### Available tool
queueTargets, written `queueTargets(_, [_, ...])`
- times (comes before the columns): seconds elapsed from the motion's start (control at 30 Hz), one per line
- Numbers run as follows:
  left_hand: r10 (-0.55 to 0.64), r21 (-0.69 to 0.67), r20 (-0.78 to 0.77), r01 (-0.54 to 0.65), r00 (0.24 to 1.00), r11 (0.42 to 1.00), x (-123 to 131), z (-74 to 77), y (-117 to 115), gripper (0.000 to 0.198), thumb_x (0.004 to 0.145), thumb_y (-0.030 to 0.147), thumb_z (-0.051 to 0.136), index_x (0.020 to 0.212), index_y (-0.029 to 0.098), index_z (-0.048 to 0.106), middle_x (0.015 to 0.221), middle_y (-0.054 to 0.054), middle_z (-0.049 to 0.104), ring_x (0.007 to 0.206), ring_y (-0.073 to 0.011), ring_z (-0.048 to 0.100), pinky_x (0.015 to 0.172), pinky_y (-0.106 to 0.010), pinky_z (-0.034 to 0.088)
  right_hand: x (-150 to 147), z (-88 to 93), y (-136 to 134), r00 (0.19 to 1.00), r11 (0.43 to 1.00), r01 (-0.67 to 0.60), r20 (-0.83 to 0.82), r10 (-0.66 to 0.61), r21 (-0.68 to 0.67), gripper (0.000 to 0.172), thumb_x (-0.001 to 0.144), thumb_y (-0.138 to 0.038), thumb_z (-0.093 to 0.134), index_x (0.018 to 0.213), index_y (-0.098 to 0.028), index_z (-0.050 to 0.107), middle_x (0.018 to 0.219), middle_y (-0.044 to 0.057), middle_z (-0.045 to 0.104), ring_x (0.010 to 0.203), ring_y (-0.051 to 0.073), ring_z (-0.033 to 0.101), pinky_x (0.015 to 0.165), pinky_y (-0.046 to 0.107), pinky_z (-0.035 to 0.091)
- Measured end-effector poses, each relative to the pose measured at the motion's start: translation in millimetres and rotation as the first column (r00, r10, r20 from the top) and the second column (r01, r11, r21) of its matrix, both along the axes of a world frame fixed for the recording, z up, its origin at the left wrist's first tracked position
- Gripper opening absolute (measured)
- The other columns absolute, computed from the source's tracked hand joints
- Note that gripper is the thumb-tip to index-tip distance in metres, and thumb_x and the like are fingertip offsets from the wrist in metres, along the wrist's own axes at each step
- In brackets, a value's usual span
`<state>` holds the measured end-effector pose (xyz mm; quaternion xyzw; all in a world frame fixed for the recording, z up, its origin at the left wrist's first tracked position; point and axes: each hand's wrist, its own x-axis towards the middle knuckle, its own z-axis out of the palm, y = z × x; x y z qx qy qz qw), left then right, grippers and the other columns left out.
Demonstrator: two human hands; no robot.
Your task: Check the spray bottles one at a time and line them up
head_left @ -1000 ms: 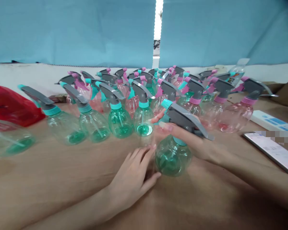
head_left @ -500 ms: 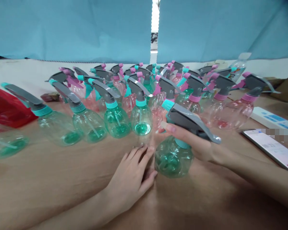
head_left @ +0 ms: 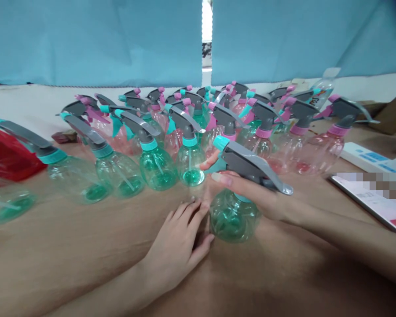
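A green spray bottle (head_left: pixel 234 220) with a grey head and turquoise nozzle stands near the front of the table. Around its neck, below the spray head, is my right hand (head_left: pixel 247 189), thumb across the near side and a fingertip stretched out beyond the turquoise trigger. My left hand (head_left: pixel 174 242) lies palm down on the wood, fingers extended, holding nothing. Its thumb and fingertips are close to the bottle's left side; whether they touch it I cannot tell. Just behind stands another green spray bottle (head_left: pixel 191 160).
Several green and pink spray bottles crowd the table (head_left: pixel 119 246) behind and to the left, including a pink spray bottle (head_left: pixel 325 147). A phone (head_left: pixel 369 198) and a white box (head_left: pixel 366 156) lie right. Red plastic (head_left: pixel 11 156) is at left, a blue curtain (head_left: pixel 102 39) behind.
A finger of my right hand has stretched forward past the trigger, which now shows more. The held bottle sits slightly further left in view. My left hand stays nearly still.
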<state>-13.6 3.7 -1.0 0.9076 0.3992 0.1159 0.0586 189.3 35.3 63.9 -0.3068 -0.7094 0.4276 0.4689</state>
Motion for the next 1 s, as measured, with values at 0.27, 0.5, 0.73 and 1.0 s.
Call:
queueTargets(0.27, [-0.011,0.008,-0.012,0.011,1.0,1.0,0.9,2.2,-0.1,0.037,0.092,0.031,0.053,0.125,0.014,0.052,0.136,-0.016,0.052,0.125,-0.0332,0.046,0.098,-0.051,0.042,-2.5,0.6,0.5,0.998,0.998,0.057,-0.016,-0.057,0.032,0.018,0.085,-0.035,0.063,0.099,-0.024,0.059,0.083,-0.002,0.062,0.063,0.011,0.055,0.07,0.029,0.049])
queueTargets(0.5, [-0.016,-0.003,-0.001,0.016,1.0,1.0,1.5,3.5,-0.1,0.033,0.092,0.031,0.055,0.119,0.013,0.056,0.134,-0.016,0.053,0.125,-0.0335,0.047,0.098,-0.051,0.043,-5.0,0.6,0.8,0.998,0.998,-0.023,-0.051,0.021,-0.055,0.027,0.086,-0.031,0.062,0.112,-0.026,0.059,0.098,0.0,0.069,0.081,0.015,0.067,0.078,0.032,0.052])
queueTargets(0.73, [-0.015,-0.007,-0.01,0.015,1.0,1.0,1.0,2.3,0.4,0.036,0.092,0.03,0.054,0.123,0.013,0.055,0.136,-0.016,0.052,0.126,-0.0337,0.045,0.098,-0.051,0.043,-6.7,1.6,-0.5,0.997,0.996,-0.067,-0.049,0.064,-0.058,0.025,0.088,-0.029,0.059,0.113,-0.029,0.062,0.076,-0.003,0.069,0.072,0.016,0.068,0.08,0.036,0.054])
queueTargets(1.0, [-0.01,0.001,0.001,0.01,1.0,1.0,0.6,1.4,-1.2,0.037,0.092,0.031,0.054,0.125,0.013,0.053,0.135,-0.016,0.053,0.125,-0.0331,0.046,0.098,-0.05,0.042,-6.9,-0.8,0.6,0.997,0.997,-0.053,-0.058,0.05,-0.049,0.027,0.088,-0.03,0.06,0.115,-0.028,0.062,0.095,0.0,0.073,0.094,0.017,0.069,0.094,0.038,0.052])
